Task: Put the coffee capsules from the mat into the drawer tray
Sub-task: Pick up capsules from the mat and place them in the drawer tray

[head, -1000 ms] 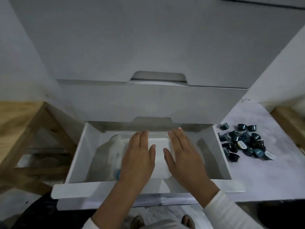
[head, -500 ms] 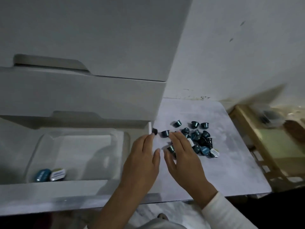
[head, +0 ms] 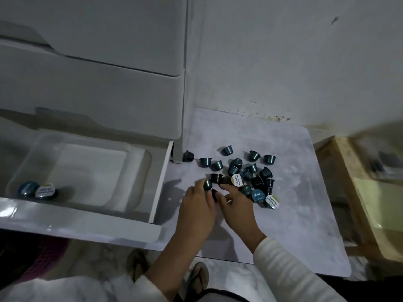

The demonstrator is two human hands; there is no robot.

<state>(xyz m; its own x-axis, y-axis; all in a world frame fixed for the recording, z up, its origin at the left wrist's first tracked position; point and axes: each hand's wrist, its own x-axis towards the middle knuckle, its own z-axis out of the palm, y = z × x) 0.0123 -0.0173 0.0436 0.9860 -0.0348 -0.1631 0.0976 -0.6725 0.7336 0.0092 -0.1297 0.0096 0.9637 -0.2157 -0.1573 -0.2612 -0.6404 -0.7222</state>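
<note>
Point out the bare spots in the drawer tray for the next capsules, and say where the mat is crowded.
The tray is bare across its middle and right, up to the right wall. Two capsules fill its near-left corner. On the mat, the capsule pile crowds the middle, where the left hand and right hand work; the near strip is bare.

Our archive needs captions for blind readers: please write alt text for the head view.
Two bare hands, left hand and right hand, pick small dark teal coffee capsules from a pale grey mat. Left of it, a clear plastic tray in an open white drawer holds two capsules.

A pale marbled mat (head: 294, 214) carries the scattered dark coffee capsules (head: 236, 170) — some upright, some tipped.
</note>
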